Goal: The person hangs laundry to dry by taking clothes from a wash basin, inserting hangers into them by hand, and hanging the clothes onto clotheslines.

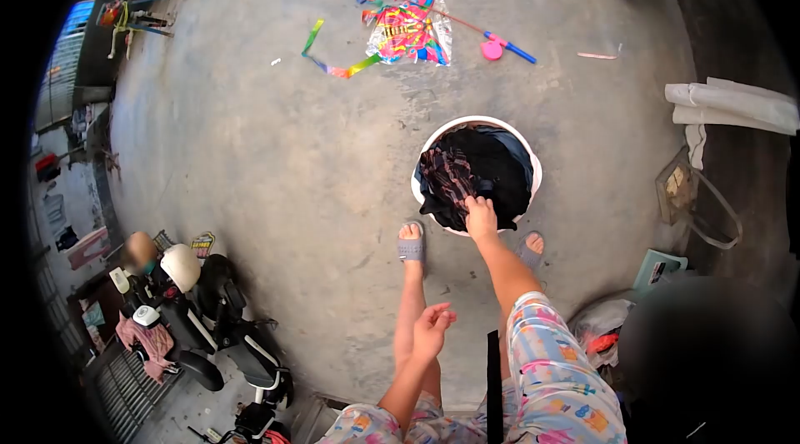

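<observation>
In the head view, you stand over a white tub (537,169) on a concrete floor (300,160), with a grey sandal (411,247) on each foot at its near side. Your right hand (481,217) reaches over the near rim of the tub, its fingers closed on the edge of a dark plaid cloth (447,175). That cloth lies inside the tub, toward its left, on top of black clothes (504,162). Your left hand (432,329) hangs in the air between you and the tub, well apart from it, the fingers loosely curled, partly spread and holding nothing. Beyond the tub lies a bright printed kite (408,30) with a rainbow tail; any lettering on it is too small to read. A blue-and-pink kite reel (510,48) lies beside the kite, also beyond the tub. Well left of the tub and nearer to you, a yellow-and-pink label (202,245) shows by a parked motorbike (258,354), its writing illegible. Right of the tub, a pale green box (657,270) bears markings you cannot make out.
</observation>
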A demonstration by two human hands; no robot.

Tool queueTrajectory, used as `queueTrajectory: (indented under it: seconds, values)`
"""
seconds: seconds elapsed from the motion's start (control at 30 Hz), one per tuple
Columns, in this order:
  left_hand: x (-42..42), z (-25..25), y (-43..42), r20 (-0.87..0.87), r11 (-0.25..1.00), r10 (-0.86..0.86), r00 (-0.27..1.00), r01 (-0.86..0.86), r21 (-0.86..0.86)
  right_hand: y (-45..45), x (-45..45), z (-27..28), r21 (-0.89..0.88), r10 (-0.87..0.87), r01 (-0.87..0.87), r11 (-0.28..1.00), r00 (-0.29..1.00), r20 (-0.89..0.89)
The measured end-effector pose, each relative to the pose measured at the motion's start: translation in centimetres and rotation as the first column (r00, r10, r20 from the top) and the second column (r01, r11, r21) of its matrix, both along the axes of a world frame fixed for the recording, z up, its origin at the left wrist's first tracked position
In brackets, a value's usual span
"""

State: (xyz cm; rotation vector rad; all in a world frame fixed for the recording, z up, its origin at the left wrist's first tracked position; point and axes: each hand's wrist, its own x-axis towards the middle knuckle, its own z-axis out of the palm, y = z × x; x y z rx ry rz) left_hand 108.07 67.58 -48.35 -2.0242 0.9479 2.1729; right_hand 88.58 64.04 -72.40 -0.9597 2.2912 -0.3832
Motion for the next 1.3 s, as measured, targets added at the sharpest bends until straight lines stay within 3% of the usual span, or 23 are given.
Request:
queueTrajectory:
  seconds: [0.2, 0.23, 0.3, 0.33, 0.4, 0.43, 0.5, 0.57, 0.6, 0.63, 0.7, 0.73, 0.77, 0.83, 0.9, 1.0, 1.07, 1.1, 1.17, 1.2, 1.23, 1.27, 1.3]
  values:
    - [-0.1, 2.8, -1.8, 0.005, 0.998, -0.029, 1.000, 0.029, -0.047, -1.3, -1.4, 11.3, -0.221, -0.359, 0.408, 0.886, 0.904, 0.232]
    - [-0.3, 3.5, -2.2, -0.009, 0.988, -0.075, 0.997, 0.073, -0.137, -1.4, -2.4, 15.0, -0.140, -0.415, 0.476, 0.868, 0.851, 0.322]
    - [-1.6, 6.0, -3.5, -0.031, 0.935, -0.169, 0.985, 0.150, -0.321, -0.5, -3.4, 19.8, -0.322, -0.401, 0.515, 0.795, 0.843, 0.357]
    - [-2.6, 8.0, -4.3, 0.064, 0.805, -0.262, 0.963, 0.254, -0.536, 0.2, -4.2, 22.5, -0.292, -0.380, 0.532, 0.795, 0.812, 0.444]
    - [-7.1, 15.2, -7.6, 0.284, 0.375, -0.332, 0.900, 0.402, -0.835, 1.2, -6.0, 28.8, -0.205, -0.338, 0.558, 0.804, 0.713, 0.614]
    - [-8.1, 17.5, -8.6, 0.186, 0.423, -0.410, 0.893, 0.367, -0.828, 1.6, -7.0, 32.8, -0.148, -0.309, 0.510, 0.847, 0.700, 0.644]
    - [-9.0, 22.2, -10.1, -0.010, 0.518, -0.549, 0.836, 0.330, -0.789, 1.8, -7.9, 40.5, 0.044, -0.340, 0.561, 0.827, 0.436, 0.833]
    - [-10.1, 25.4, -10.8, -0.203, 0.554, -0.582, 0.788, 0.201, -0.808, 1.7, -7.8, 48.3, -0.008, -0.184, 0.675, 0.738, 0.212, 0.960]
    - [-10.2, 25.8, -10.7, -0.340, 0.750, -0.457, 0.822, 0.151, -0.643, 1.8, -7.3, 51.9, -0.013, -0.082, 0.725, 0.688, 0.096, 0.992]
    - [-10.1, 26.5, -10.6, -0.440, 0.895, -0.304, 0.845, 0.095, -0.437, 2.1, -6.8, 55.4, -0.116, -0.006, 0.684, 0.720, 0.174, 0.985]
    - [-11.0, 31.3, -12.3, -0.521, 0.919, -0.219, 0.825, -0.005, -0.394, 2.3, -4.9, 59.5, -0.425, 0.012, 0.552, 0.717, 0.600, 0.800]
    - [-11.1, 34.0, -13.7, -0.458, 0.900, -0.246, 0.854, 0.026, -0.434, 2.8, -4.9, 60.7, -0.455, -0.032, 0.476, 0.753, 0.717, 0.697]
    - [-10.8, 36.9, -15.1, -0.389, 0.880, -0.269, 0.881, 0.061, -0.471, 3.7, -4.8, 60.7, -0.428, -0.127, 0.511, 0.746, 0.739, 0.661]
    - [-10.7, 38.7, -18.3, -0.445, 0.792, -0.334, 0.831, -0.009, -0.611, 5.4, -6.5, 63.8, -0.541, -0.139, 0.455, 0.707, 0.840, 0.524]
    - [-10.5, 42.0, -21.0, -0.151, 0.503, -0.639, 0.754, 0.261, -0.824, 6.0, -6.6, 71.9, -0.449, -0.202, 0.296, 0.843, 0.948, 0.245]
    - [-11.2, 50.5, -21.9, 0.076, 0.141, -0.801, 0.594, 0.311, -0.940, 7.1, -5.1, 82.1, -0.267, -0.148, 0.140, 0.953, 0.989, -0.010]
    - [-11.4, 56.9, -22.1, 0.190, -0.047, -0.859, 0.476, 0.295, -0.954, 8.3, -2.2, 87.5, -0.356, -0.180, 0.092, 0.930, 0.958, -0.223]
    - [-12.0, 58.7, -21.6, 0.064, 0.001, -0.862, 0.502, 0.129, -0.992, 9.0, -1.1, 89.2, -0.386, -0.196, 0.059, 0.921, 0.924, -0.327]
    - [-12.4, 61.0, -19.8, -0.191, 0.116, -0.848, 0.495, -0.177, -0.977, 9.9, 0.8, 89.7, -0.642, -0.408, 0.025, 0.766, 0.791, -0.456]
    - [-13.9, 60.2, -19.1, -0.206, -0.004, -0.848, 0.488, -0.396, -0.918, 9.6, 0.9, 88.3, -0.702, -0.510, -0.032, 0.711, 0.665, -0.546]
    - [-16.1, 59.7, -18.4, -0.081, -0.172, -0.878, 0.472, -0.467, -0.867, 9.9, 0.7, 86.5, -0.748, -0.608, -0.099, 0.657, 0.517, -0.603]
    - [-17.2, 57.7, -17.7, -0.010, -0.094, -0.905, 0.425, -0.224, -0.970, 11.7, 0.0, 84.3, -0.609, -0.505, 0.070, 0.790, 0.638, -0.581]
    - [-17.9, 55.9, -17.0, 0.052, -0.040, -0.931, 0.361, 0.041, -0.998, 13.9, -1.2, 80.2, -0.558, -0.639, 0.420, 0.715, 0.716, -0.280]
